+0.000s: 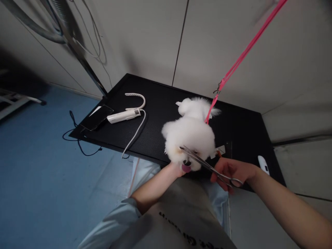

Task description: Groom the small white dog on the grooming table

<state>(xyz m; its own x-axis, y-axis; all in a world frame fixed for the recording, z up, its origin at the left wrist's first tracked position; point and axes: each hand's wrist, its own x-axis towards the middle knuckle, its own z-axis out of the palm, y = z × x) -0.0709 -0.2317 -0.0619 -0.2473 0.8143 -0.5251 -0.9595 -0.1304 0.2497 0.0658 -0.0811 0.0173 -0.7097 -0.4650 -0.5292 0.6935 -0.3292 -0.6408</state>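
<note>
A small white fluffy dog point(190, 133) stands on a black grooming table point(155, 103), facing me with its tongue out. A pink leash point(233, 69) runs from its neck up to the top right. My left hand point(174, 168) is under the dog's chin, mostly hidden in the fur. My right hand point(230, 173) holds silver scissors point(204, 163) by the handles. The blades lie across the dog's face near the eyes.
A white corded clipper point(123, 116), a curved white piece point(137, 98) and a dark phone point(97, 117) lie on the table's left part. Another white device point(263, 164) sits at the right edge. Grey walls stand behind; blue floor with a black cable lies left.
</note>
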